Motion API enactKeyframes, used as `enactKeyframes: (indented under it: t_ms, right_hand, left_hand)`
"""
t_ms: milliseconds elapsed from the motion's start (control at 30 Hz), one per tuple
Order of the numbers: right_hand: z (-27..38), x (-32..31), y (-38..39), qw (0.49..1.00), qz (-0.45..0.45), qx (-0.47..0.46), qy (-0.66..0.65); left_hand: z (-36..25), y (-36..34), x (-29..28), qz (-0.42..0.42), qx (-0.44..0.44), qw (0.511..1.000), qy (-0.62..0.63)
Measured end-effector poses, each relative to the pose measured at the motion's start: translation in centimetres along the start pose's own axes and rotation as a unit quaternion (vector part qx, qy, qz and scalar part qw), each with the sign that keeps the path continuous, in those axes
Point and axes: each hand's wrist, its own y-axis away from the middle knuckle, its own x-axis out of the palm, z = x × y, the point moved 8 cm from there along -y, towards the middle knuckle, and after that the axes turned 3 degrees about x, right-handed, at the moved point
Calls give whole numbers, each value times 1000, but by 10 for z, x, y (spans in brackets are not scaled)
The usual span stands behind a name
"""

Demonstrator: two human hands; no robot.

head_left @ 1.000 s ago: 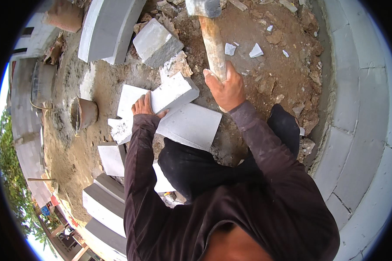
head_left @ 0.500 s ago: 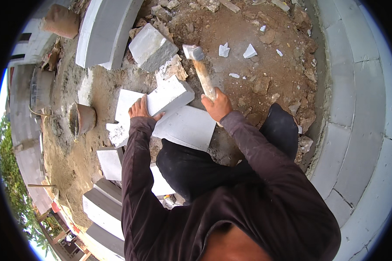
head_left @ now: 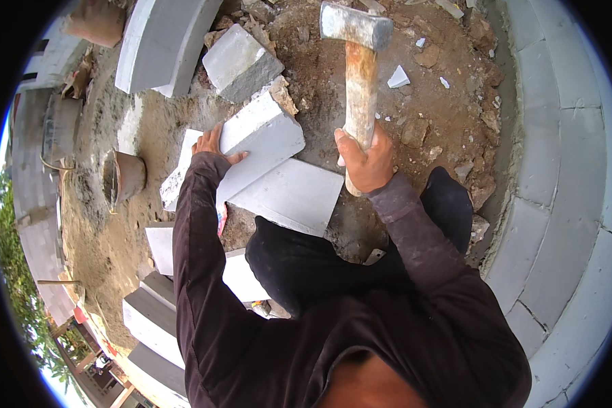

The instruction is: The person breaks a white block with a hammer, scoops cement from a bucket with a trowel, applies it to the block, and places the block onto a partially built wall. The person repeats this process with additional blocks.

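In my right hand (head_left: 368,157) is a hammer (head_left: 360,81), its worn wooden handle wrapped by my fingers. The metal head points away from me, raised above the dirt. My left hand (head_left: 214,148) holds the left side of a white block (head_left: 264,136), fingers over its far edge and thumb on its near side. The block is tilted and touches a flat white slab (head_left: 298,197) lying below it. A grey-white block (head_left: 243,64) sits just beyond. One white chip (head_left: 398,77) lies on the dirt right of the hammer.
A curved grey block wall (head_left: 534,170) runs along the right. Long pale blocks (head_left: 158,47) stand at the upper left, and more blocks (head_left: 153,319) lie by my left elbow. A bucket (head_left: 126,177) rests on the left. Broken rocks (head_left: 479,187) line the wall's foot.
The hammer has come up closer to the camera and turned more upright. The white block under my left hand has shifted and tilted, and my left hand has moved slightly left with it.
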Motion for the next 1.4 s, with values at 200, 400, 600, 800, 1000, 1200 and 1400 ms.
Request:
enactKeyframes:
  t_ms: [200,400,600,800,1000,1200,1400]
  right_hand:
    - [-55,26,8,956,134,205,164]
    - [7,-11,-6,992,-26,-83,-93]
    - [-89,35,22,963,136,204,116]
    - [-64,10,-4,998,-48,-23,-24]
    - [-127,46,43,917,172,269,240]
    - [-62,28,14,996,-13,-20,81]
    - [-81,34,52,940,151,246,180]
  left_hand:
    - [2,-1,1,-20,10,1000,-8]
    - [3,1,3,-17,13,1000,2]
    - [-1,0,-4,-34,7,999,-11]
    - [-1,7,5,-23,10,1000,-7]
    - [-4,14,3,-32,4,999,-11]
    - [-7,20,4,-30,14,999,-2]
    - [-12,32,-2,-48,14,999,5]
